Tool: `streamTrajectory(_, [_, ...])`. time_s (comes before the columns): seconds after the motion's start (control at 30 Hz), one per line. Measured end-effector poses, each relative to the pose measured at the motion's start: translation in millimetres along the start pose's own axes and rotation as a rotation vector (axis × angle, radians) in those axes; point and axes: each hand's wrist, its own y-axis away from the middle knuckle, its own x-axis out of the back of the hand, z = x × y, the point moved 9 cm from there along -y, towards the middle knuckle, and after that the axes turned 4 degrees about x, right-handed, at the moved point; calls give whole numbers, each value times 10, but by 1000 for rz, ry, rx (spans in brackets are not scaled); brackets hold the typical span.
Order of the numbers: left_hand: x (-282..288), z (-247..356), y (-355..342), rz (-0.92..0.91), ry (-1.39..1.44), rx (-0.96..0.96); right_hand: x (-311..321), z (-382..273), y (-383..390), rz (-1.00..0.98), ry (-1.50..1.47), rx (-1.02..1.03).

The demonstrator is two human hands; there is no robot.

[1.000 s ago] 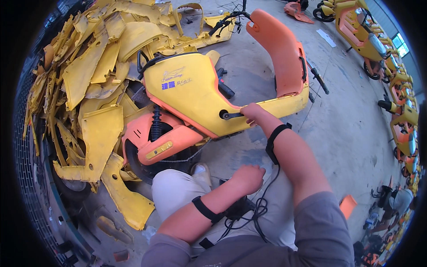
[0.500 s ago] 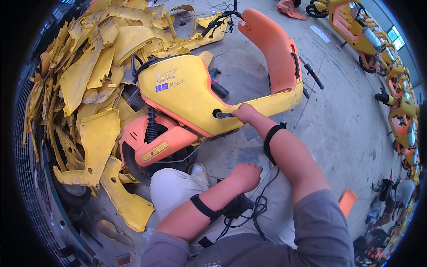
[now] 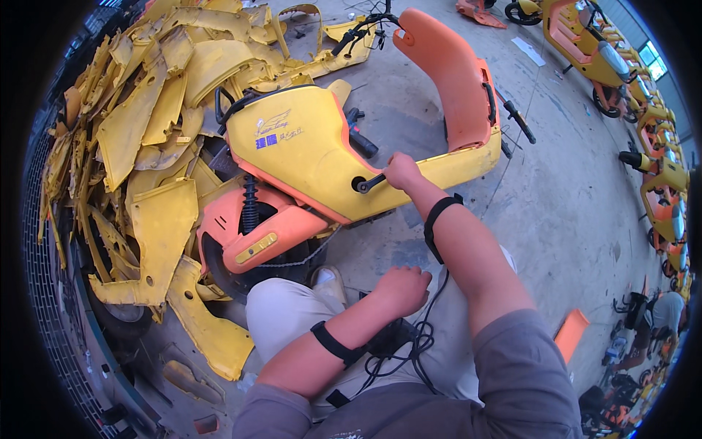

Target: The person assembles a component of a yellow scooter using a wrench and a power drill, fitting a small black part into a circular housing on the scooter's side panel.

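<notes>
A yellow-and-coral scooter body (image 3: 292, 146) lies across my front, with a rear wheel fender (image 3: 274, 238) and black shock absorber (image 3: 250, 205). My right hand (image 3: 401, 170) is closed on the outer end of a black crank-like lever (image 3: 371, 182), which tilts upward to the right from a round hole in the yellow side panel. My left hand (image 3: 401, 291) is held curled above my lap, near a black pouch (image 3: 387, 336) and looped cables; what its fingers hold, if anything, is hidden.
A heap of yellow panels (image 3: 153, 124) fills the left. A black power tool (image 3: 360, 139) lies behind the scooter. Yellow scooters (image 3: 585, 44) line the right, where a bent-over person (image 3: 662, 314) is near parts. A loose coral piece (image 3: 570, 333) lies beside my right arm.
My right hand has moved up and to the left, swinging the lever from roughly level to an upward tilt. My left hand has shifted only slightly.
</notes>
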Motion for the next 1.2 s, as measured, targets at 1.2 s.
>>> streamTrajectory(1.2, [-53,-135,24,41,118,69,-206,-294,45,-308,334,324])
